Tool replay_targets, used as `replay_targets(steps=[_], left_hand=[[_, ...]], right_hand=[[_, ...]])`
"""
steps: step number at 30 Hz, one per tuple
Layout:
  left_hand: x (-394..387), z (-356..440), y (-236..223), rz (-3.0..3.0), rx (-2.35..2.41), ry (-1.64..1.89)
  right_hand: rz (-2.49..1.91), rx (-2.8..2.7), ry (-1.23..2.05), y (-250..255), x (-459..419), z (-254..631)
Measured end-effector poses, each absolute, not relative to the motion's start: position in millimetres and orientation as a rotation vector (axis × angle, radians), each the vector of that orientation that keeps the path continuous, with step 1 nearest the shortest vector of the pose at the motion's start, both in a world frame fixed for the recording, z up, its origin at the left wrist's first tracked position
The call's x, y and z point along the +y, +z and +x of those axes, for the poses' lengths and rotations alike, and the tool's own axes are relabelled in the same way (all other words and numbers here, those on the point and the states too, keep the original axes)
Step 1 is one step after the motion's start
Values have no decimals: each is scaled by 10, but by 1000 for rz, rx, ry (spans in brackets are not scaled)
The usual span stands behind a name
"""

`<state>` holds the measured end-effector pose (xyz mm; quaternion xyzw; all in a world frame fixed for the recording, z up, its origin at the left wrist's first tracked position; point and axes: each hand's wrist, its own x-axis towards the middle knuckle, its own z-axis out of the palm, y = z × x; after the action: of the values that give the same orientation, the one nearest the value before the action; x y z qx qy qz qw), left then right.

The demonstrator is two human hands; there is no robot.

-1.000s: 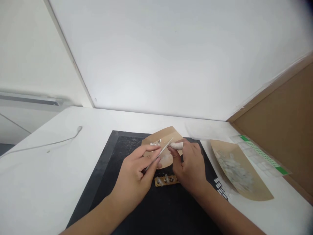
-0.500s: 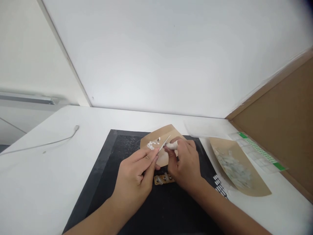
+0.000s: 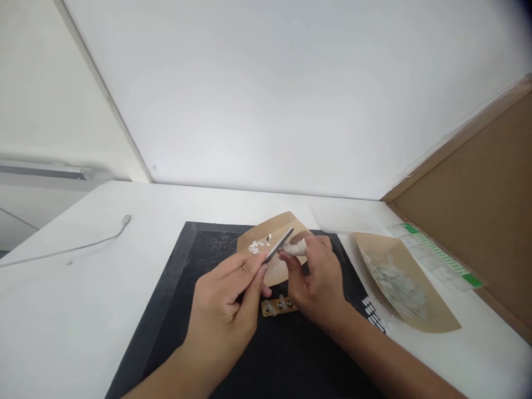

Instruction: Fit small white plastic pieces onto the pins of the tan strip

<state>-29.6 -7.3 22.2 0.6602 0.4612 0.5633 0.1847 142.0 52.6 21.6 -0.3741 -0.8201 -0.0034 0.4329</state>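
Left hand [image 3: 226,293] pinching slim grey file [image 3: 280,244] between thumb and fingers, file slanting up over brown paper sheet [image 3: 266,224]. Right hand [image 3: 316,277] wearing white finger cot [image 3: 297,248] on index, fingertips bunching just beside file; cannot tell whether pinching anything. Working well probably means bracing file, stroking lightly, angling evenly.

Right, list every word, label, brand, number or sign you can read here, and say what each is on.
No word, brand, number or sign can be read.
Green-and-white strip on the clear plastic at right: rows of small marks, too small and blurred to read.
Flat tool in the left hand: no lettering visible.
Black mat: no lettering visible.
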Motion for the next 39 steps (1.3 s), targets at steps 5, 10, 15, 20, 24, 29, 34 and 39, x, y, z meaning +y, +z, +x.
replay_targets(steps=[5,10,15,20,24,29,34,39], left_hand=[[-52,-305,218,1815,1352,1550],[-81,-266,165,1855,1290,1540],[-87,-247,136,1888,1279,1562],[-67,-261,139,1858,1289,1549],[-53,-274,133,1865,1291,1548],[-64,-266,119,1910,1291,1575],[-69,-264,128,1955,1280,1593],[-74,-273,125,1973,1287,1577]], right_hand=[[-914,-2013,33,263,531,1471],[-965,-1987,-78,216,560,1452],[-941,-2053,-63,211,561,1437],[-899,-2088,-68,213,544,1420],[-907,-2089,-68,211,540,1407],[-935,-2086,-70,238,554,1430],[-929,-2107,-49,245,555,1430],[-930,-2121,-50,248,564,1430]])
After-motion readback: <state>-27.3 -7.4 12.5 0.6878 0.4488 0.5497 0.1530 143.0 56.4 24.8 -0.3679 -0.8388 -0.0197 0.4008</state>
